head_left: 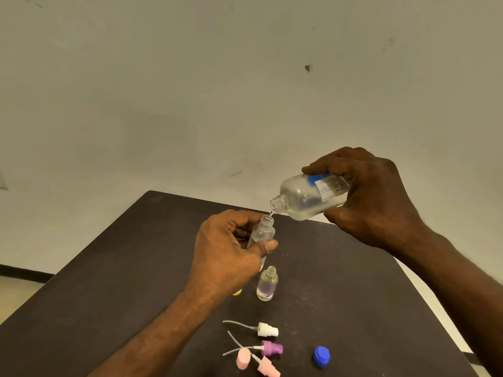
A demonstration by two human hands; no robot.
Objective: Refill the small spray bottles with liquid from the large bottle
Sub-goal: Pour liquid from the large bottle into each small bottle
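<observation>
Tilting large bottle point(310, 195), right hand point(373, 202) fingers wrapped round it; left hand point(228, 251) fingers pinching small spray bottle point(262, 232) under mouth to catch trickle.

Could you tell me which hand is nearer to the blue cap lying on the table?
Right hand, by a little: it's up behind the blue cap, tipping the large bottle; the left hand is farther left.
</observation>
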